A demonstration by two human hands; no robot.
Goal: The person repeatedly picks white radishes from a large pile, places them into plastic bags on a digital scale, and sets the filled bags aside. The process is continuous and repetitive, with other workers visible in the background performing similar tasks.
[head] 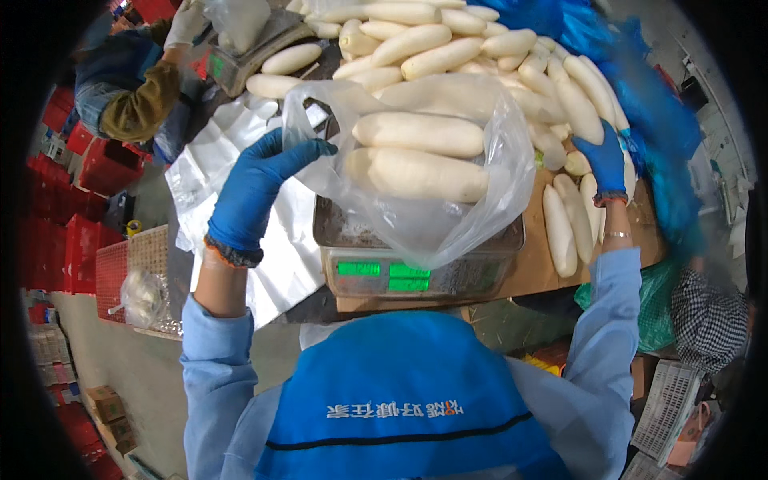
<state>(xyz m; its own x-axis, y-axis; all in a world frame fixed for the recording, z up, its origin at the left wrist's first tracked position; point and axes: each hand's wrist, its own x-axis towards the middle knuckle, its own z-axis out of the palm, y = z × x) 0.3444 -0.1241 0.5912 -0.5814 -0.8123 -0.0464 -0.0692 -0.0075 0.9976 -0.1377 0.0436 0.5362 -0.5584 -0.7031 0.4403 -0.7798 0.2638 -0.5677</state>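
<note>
A clear plastic bag (444, 231) with two white radishes (420, 133) showing inside lies on a digital scale (474, 273) in front of me. My left hand (255, 186), in a blue glove, grips the bag's left edge between thumb and fingers. To the right, my gloved right hand (605, 161) is closed around the lower end of a white radish (576, 102) at the edge of a large pile (420, 48). Some of its fingers are hidden. Several loose radishes (560, 231) lie on cardboard just below that hand. The scale's green displays are lit.
White plastic bags (282, 258) lie flat left of the scale. Another person's gloved hand (187, 24) is by a second scale (258, 54) at upper left. Blue plastic sheeting (648, 114) borders the pile. Red crates (111, 168) stand at left; a checkered sleeve (711, 321) shows at right.
</note>
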